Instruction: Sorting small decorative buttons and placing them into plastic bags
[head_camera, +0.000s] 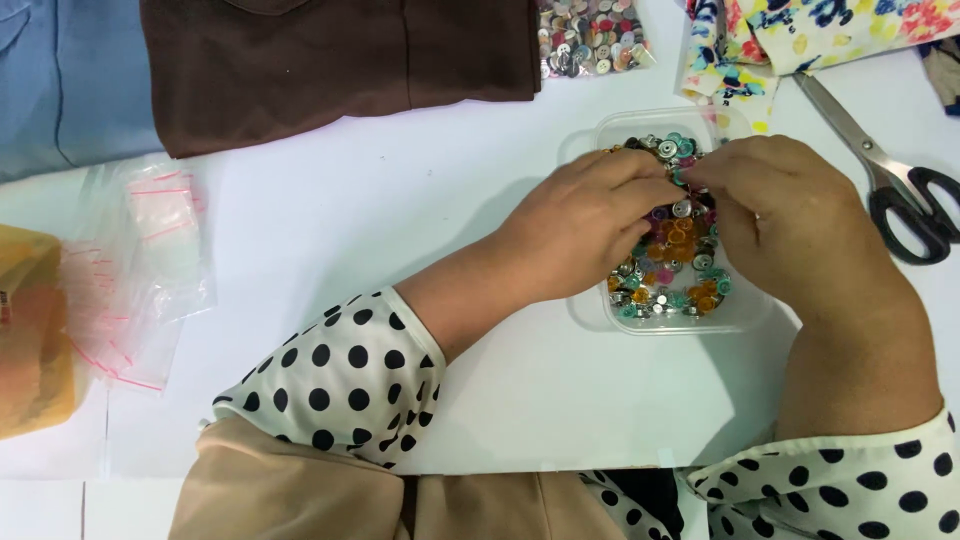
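Observation:
A clear plastic tray (590, 150) sits on the white table and is full of small coloured and metal buttons (672, 268). Both hands hover over it, fingertips meeting above the pile. My left hand (585, 225) comes in from the left with its fingers curled down into the buttons. My right hand (790, 215) covers the tray's right side, its thumb and fingers pinched together near the left fingertips. Something small may be pinched between them, but the fingers hide it.
Black-handled scissors (905, 200) lie to the right. Floral cloth (800, 35) and a bag of buttons (590, 38) lie at the back, brown cloth (330, 60) and blue cloth (60, 80) back left. Small zip bags (140, 270) and a yellow packet (30, 330) lie left.

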